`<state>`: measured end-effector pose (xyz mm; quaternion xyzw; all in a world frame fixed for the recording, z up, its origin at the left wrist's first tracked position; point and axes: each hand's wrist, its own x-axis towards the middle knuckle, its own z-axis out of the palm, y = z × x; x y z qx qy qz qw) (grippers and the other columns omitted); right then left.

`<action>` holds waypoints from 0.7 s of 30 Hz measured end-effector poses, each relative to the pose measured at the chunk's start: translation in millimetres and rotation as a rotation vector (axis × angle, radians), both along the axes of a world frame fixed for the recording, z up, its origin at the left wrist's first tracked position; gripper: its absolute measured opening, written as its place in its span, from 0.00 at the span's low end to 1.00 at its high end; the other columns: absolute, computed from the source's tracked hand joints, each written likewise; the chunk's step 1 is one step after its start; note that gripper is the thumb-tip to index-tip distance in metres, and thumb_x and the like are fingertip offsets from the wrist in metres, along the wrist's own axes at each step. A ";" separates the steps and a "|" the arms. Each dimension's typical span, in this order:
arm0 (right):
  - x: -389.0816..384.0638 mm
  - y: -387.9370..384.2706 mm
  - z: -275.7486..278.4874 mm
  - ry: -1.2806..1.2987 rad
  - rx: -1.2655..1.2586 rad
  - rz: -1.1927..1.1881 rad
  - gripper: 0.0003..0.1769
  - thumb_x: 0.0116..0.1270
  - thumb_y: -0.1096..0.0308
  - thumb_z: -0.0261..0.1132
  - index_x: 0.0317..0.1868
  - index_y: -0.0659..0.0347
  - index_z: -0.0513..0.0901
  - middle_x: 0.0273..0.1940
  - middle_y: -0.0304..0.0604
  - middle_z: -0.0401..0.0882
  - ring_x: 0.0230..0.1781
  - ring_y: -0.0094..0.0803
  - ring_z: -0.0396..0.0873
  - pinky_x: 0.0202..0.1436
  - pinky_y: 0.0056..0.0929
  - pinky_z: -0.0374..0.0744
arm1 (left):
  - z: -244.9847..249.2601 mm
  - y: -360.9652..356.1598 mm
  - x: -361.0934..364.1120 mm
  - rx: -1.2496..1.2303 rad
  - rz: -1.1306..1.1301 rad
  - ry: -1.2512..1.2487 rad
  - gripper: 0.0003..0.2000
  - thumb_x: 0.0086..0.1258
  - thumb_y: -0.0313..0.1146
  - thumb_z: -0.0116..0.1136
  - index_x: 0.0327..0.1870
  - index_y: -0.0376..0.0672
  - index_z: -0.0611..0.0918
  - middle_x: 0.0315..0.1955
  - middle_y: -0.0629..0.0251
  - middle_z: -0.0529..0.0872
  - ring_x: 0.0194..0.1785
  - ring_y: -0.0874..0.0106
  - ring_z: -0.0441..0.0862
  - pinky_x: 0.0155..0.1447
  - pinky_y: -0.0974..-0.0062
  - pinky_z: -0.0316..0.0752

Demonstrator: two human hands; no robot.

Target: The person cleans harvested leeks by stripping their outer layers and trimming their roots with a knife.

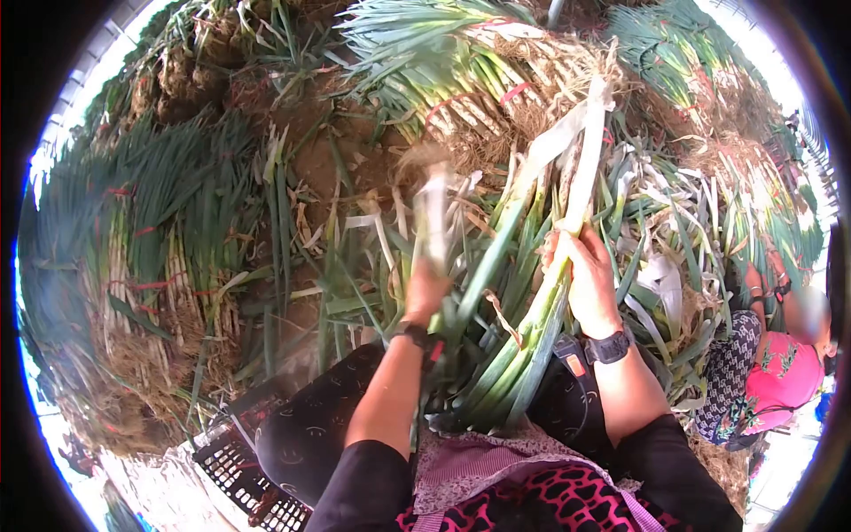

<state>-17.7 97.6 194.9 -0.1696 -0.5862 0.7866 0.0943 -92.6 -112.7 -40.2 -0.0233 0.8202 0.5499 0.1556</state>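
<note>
My right hand (585, 266) is closed round the pale stalks of a few long green onions (523, 355), whose roots point up and away while the green leaves lie across my lap. A loose whitish strip of outer leaf (560, 135) hangs beside the upper white stalk. To the left, my left hand (427, 288) is closed at the lower end of a blurred white stalk (434, 208) with roots at its top. Peeled leaves and scraps (669, 266) lie around both hands.
Tied onion bundles (146, 266) are stacked at the left, with more bundles (483, 84) at the top and right. A black plastic crate (239, 470) is at lower left. A co-worker in a pink top (784, 381) sits at the far right.
</note>
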 end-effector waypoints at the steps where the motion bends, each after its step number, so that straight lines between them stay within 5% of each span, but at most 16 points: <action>1: -0.7 -2.3 3.0 0.005 -0.001 0.004 0.12 0.71 0.65 0.56 0.51 0.61 0.74 0.33 0.38 0.77 0.30 0.25 0.76 0.32 0.21 0.75 | 63.9 23.5 5.3 0.061 -0.188 -0.204 0.20 0.56 0.31 0.61 0.50 0.37 0.75 0.37 0.50 0.84 0.42 0.59 0.82 0.46 0.64 0.76; 2: -2.7 -1.9 1.7 0.018 0.012 0.016 0.12 0.71 0.65 0.56 0.50 0.61 0.74 0.33 0.38 0.77 0.30 0.24 0.76 0.32 0.21 0.75 | 33.0 51.8 10.3 -0.104 -0.349 0.144 0.20 0.57 0.35 0.61 0.50 0.35 0.76 0.36 0.52 0.84 0.41 0.64 0.82 0.45 0.66 0.76; 3: -4.1 -0.7 0.7 0.030 0.028 0.027 0.12 0.71 0.65 0.56 0.50 0.61 0.74 0.34 0.38 0.77 0.30 0.24 0.76 0.33 0.21 0.75 | 70.2 60.5 17.1 0.360 -0.471 -0.053 0.19 0.58 0.36 0.61 0.47 0.34 0.77 0.33 0.56 0.85 0.40 0.68 0.81 0.44 0.69 0.75; 4: -5.3 0.8 0.5 0.043 0.044 0.036 0.12 0.71 0.65 0.56 0.50 0.62 0.74 0.34 0.38 0.77 0.31 0.24 0.76 0.34 0.21 0.75 | 70.0 71.2 18.2 0.491 -0.512 -0.191 0.15 0.58 0.36 0.60 0.42 0.34 0.79 0.31 0.61 0.84 0.35 0.69 0.81 0.40 0.69 0.76; 6: -4.3 2.1 4.1 0.022 0.030 0.034 0.12 0.71 0.66 0.56 0.50 0.62 0.75 0.34 0.38 0.77 0.32 0.24 0.76 0.36 0.21 0.74 | 73.9 68.1 4.4 0.085 -0.355 -0.419 0.12 0.59 0.36 0.60 0.38 0.37 0.81 0.30 0.61 0.85 0.31 0.66 0.82 0.36 0.67 0.76; 7: -3.5 3.5 3.7 0.030 0.028 0.028 0.12 0.71 0.66 0.56 0.50 0.62 0.75 0.34 0.38 0.77 0.32 0.24 0.76 0.36 0.21 0.74 | 59.3 60.4 -3.8 -0.217 -0.265 -0.144 0.13 0.58 0.39 0.61 0.35 0.38 0.82 0.28 0.58 0.85 0.30 0.63 0.84 0.32 0.64 0.76; 9: -2.4 8.4 -1.3 0.040 0.032 0.011 0.13 0.71 0.66 0.56 0.52 0.62 0.74 0.34 0.39 0.77 0.32 0.26 0.76 0.36 0.22 0.75 | 41.6 33.1 -7.8 -0.405 0.035 -0.015 0.13 0.62 0.38 0.52 0.39 0.40 0.82 0.29 0.52 0.85 0.34 0.56 0.85 0.34 0.61 0.79; 10: -0.8 9.5 -3.2 0.031 0.023 0.009 0.13 0.71 0.66 0.56 0.52 0.62 0.74 0.34 0.39 0.77 0.32 0.26 0.76 0.36 0.22 0.75 | 13.0 20.0 -22.5 -0.470 0.086 -0.144 0.15 0.57 0.37 0.54 0.40 0.36 0.79 0.35 0.43 0.83 0.41 0.49 0.82 0.45 0.57 0.77; 12: 1.2 11.4 -3.2 0.021 0.012 0.007 0.13 0.71 0.66 0.56 0.53 0.61 0.73 0.35 0.39 0.77 0.32 0.26 0.77 0.36 0.23 0.76 | -6.0 6.7 -30.1 -0.796 0.062 0.068 0.13 0.62 0.34 0.50 0.42 0.37 0.81 0.41 0.47 0.83 0.48 0.52 0.80 0.50 0.58 0.75; 21: -1.0 14.7 -7.5 -0.005 0.014 0.087 0.11 0.73 0.66 0.55 0.52 0.61 0.72 0.35 0.40 0.77 0.33 0.25 0.77 0.37 0.23 0.76 | -37.9 3.8 -52.2 -0.837 -0.060 -0.225 0.17 0.58 0.34 0.55 0.48 0.38 0.78 0.42 0.47 0.84 0.49 0.52 0.82 0.51 0.59 0.77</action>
